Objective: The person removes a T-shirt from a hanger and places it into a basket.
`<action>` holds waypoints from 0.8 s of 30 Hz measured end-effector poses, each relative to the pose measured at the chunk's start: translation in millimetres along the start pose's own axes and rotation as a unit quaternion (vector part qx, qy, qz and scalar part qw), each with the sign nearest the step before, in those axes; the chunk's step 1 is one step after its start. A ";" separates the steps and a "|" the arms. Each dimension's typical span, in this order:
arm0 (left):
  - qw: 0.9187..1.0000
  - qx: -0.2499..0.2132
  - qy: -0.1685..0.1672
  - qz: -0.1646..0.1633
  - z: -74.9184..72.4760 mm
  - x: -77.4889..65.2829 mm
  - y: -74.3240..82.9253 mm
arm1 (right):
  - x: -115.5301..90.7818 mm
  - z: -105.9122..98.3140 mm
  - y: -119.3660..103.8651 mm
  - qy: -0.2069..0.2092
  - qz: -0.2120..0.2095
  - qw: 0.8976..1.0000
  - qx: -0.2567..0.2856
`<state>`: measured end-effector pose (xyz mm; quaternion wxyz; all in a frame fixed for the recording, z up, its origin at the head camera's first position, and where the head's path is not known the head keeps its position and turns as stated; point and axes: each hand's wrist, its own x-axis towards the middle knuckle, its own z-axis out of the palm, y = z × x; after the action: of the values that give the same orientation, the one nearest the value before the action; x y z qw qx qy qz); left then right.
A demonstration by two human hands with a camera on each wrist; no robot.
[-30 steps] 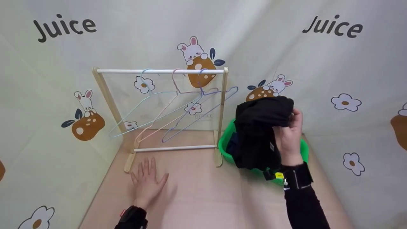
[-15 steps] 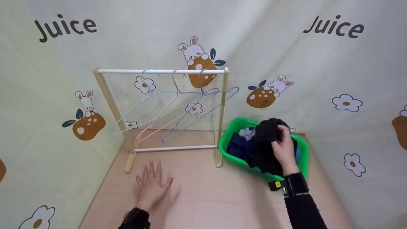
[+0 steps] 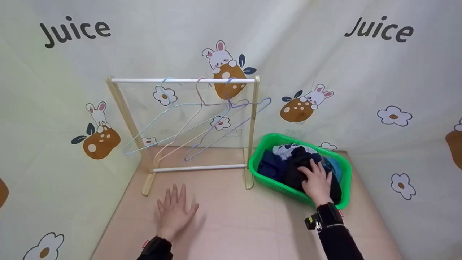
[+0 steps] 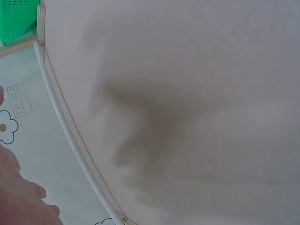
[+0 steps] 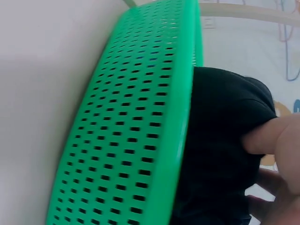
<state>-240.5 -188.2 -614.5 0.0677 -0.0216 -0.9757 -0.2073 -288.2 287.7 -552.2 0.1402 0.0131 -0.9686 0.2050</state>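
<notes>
My right hand [image 3: 318, 183] lies over a crumpled black garment [image 3: 297, 173] in the green basket [image 3: 345, 180]; its fingers are spread and slightly bent on the cloth. In the right wrist view, the thumb [image 5: 260, 140] touches the black cloth [image 5: 220, 140], just inside the perforated basket wall [image 5: 122, 122]. My left hand [image 3: 176, 216] holds nothing and is spread palm down over the table, its shadow beside it. Part of that left hand [image 4: 23, 201] shows at the left wrist view's lower left corner. Navy cloth [image 3: 271, 166], white patterned cloth [image 3: 285, 150] and teal cloth [image 3: 334, 168] lie around the black garment.
Left of the basket stands a small wooden clothes rack [image 3: 122, 108] with a white top rail [image 3: 140, 81]. From it hang a light-blue hanger [image 3: 148, 124], a pink hanger [image 3: 184, 126] and a purple hanger [image 3: 249, 122]. A printed cloth backdrop [image 3: 306, 54] closes off the back and sides.
My right hand has lowered the black garment into the basket, and its grip has loosened. The left hand has shifted slightly to the right, still spread.
</notes>
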 end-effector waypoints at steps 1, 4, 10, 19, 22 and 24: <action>1.000 -0.001 -0.001 0.000 0.0 -0.5 0.9 | -0.7 1.5 0.1 -0.020 0.001 1.000 -0.001; 1.000 0.002 -0.004 0.000 0.5 -1.6 4.2 | -2.5 7.9 1.4 -0.069 -0.005 0.998 0.004; 1.000 0.007 -0.002 0.002 4.8 -1.9 8.9 | -8.2 15.6 1.2 -0.141 -0.015 0.990 -0.004; 1.000 -0.014 0.009 0.012 15.2 -3.0 24.0 | -19.5 21.0 -3.4 -0.149 -0.029 0.987 -0.045; 0.999 -0.033 0.013 0.020 20.0 -5.7 32.4 | -24.2 23.6 -5.7 -0.157 -0.019 0.986 -0.058; 0.999 -0.041 0.012 0.025 23.1 -7.1 38.4 | -26.2 25.3 -6.5 -0.165 -0.015 0.984 -0.062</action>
<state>-233.6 -143.8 -621.0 0.0839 -0.0467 -0.9645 -0.2459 -269.2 270.7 -579.1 -0.0180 0.0524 -0.9889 0.1378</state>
